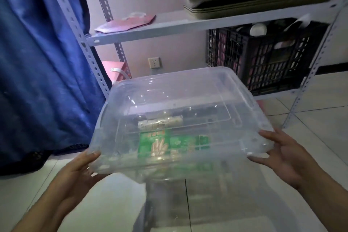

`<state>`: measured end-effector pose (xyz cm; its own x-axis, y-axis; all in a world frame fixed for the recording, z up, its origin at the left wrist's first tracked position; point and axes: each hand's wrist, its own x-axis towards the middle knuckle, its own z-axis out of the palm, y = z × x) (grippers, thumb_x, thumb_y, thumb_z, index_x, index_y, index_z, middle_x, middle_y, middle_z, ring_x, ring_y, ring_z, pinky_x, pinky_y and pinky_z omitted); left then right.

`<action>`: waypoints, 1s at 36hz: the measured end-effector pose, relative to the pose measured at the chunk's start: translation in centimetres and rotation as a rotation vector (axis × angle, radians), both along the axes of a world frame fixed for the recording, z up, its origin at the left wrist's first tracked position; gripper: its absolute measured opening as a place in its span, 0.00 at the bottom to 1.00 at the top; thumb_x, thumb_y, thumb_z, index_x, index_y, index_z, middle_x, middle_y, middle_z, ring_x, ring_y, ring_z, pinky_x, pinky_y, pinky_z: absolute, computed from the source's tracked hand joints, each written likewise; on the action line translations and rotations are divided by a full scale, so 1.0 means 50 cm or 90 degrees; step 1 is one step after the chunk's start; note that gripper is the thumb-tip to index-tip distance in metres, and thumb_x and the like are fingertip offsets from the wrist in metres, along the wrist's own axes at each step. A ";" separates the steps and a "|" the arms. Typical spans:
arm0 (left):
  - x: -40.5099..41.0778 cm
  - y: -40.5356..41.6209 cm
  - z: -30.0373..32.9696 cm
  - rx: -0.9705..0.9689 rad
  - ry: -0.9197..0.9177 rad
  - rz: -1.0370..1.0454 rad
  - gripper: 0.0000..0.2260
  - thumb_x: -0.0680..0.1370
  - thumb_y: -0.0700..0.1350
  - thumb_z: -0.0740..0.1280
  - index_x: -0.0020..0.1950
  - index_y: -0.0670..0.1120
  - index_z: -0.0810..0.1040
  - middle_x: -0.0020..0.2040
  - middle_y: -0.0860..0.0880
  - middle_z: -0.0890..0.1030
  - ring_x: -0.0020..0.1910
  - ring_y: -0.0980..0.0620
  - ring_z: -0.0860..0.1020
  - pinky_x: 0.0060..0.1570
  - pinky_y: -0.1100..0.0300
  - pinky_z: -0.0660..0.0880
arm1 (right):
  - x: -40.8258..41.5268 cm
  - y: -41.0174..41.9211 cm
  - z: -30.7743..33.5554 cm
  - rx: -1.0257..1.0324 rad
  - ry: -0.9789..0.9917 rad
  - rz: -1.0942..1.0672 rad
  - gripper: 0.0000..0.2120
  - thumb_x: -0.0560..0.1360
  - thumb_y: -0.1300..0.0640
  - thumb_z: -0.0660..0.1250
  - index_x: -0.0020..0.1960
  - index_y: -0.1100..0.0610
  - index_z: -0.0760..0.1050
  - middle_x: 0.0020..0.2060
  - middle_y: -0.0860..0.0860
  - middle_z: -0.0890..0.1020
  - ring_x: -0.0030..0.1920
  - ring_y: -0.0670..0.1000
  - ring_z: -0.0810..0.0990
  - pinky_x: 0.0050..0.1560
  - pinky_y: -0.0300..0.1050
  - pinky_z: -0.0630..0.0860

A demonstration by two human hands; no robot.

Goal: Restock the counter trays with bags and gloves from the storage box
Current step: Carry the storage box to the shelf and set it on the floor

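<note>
I hold a clear plastic lid (169, 96) tilted in front of me, over the tiled floor. My left hand (81, 169) grips its near left corner, thumb on top and fingers underneath. My right hand (282, 154) grips the near right corner the same way. Below the lid stands the clear storage box (222, 186), blurred and partly hidden. Through the plastic I see a green packet with a hand printed on it (156, 145) and a pale roll (160, 123) behind it.
A grey metal rack (169, 26) stands ahead. Its shelf carries stacked trays (254, 5) and a pink bag (126, 23). A black crate (263, 56) sits beneath. A blue curtain (37, 62) hangs on the left, and a wall socket (154, 62) is behind.
</note>
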<state>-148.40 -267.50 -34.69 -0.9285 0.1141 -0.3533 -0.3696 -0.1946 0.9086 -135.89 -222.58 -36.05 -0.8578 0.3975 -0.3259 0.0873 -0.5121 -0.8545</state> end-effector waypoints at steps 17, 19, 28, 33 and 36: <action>-0.179 0.085 0.167 0.075 0.084 0.055 0.15 0.74 0.43 0.70 0.60 0.42 0.78 0.56 0.45 0.81 0.58 0.44 0.80 0.47 0.28 0.76 | -0.218 0.051 0.191 0.019 0.076 -0.031 0.19 0.76 0.53 0.66 0.66 0.51 0.74 0.67 0.52 0.74 0.66 0.57 0.73 0.60 0.82 0.64; -0.194 0.089 0.161 0.093 0.088 0.060 0.18 0.72 0.43 0.71 0.62 0.43 0.78 0.56 0.46 0.82 0.58 0.45 0.80 0.49 0.30 0.77 | -0.223 0.057 0.181 0.015 0.099 -0.036 0.20 0.76 0.53 0.65 0.68 0.50 0.73 0.66 0.51 0.76 0.66 0.56 0.74 0.62 0.81 0.63; -0.239 0.209 0.086 0.168 0.085 0.169 0.12 0.77 0.44 0.68 0.61 0.49 0.77 0.51 0.49 0.80 0.51 0.51 0.79 0.54 0.51 0.76 | -0.268 0.025 0.111 0.059 0.172 -0.127 0.32 0.75 0.61 0.71 0.76 0.53 0.63 0.69 0.54 0.75 0.68 0.58 0.74 0.67 0.69 0.69; -0.219 0.261 0.033 0.029 0.326 0.212 0.19 0.75 0.43 0.73 0.64 0.51 0.75 0.58 0.53 0.83 0.58 0.51 0.81 0.54 0.55 0.79 | -0.257 -0.058 0.066 0.443 0.224 -0.037 0.43 0.73 0.64 0.73 0.76 0.38 0.55 0.76 0.48 0.62 0.74 0.48 0.63 0.73 0.54 0.64; -0.227 0.267 0.025 -0.105 0.368 0.222 0.22 0.73 0.53 0.74 0.65 0.57 0.73 0.64 0.53 0.79 0.63 0.50 0.77 0.60 0.46 0.76 | -0.283 -0.087 0.050 0.672 0.148 0.038 0.44 0.74 0.53 0.73 0.76 0.30 0.48 0.80 0.45 0.51 0.79 0.46 0.50 0.76 0.55 0.55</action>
